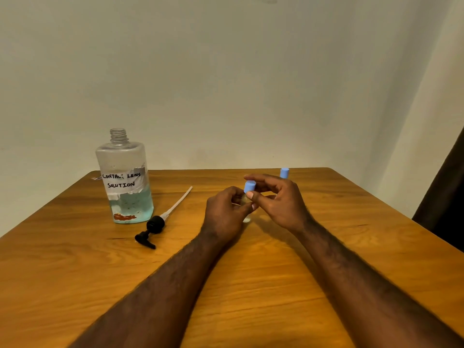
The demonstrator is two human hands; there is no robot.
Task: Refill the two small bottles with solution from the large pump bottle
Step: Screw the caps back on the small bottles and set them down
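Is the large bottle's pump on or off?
Off. The large bottle shows a bare threaded neck; the pump lies on the table beside it.

Pale blue caps are seen on both small bottles. Blue-green liquid fills the clear large bottle, which is labelled in white with black handwriting. The pump is black, the table orange-brown woodgrain.

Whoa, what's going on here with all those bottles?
A person grips a small clear bottle with a blue cap in the left hand over the wooden table, while the right hand pinches its cap. A second small blue-capped bottle stands behind the right hand. The large clear bottle labelled contact lens solution stands open, partly full of blue liquid, and its black pump with a white tube lies on the table beside it.
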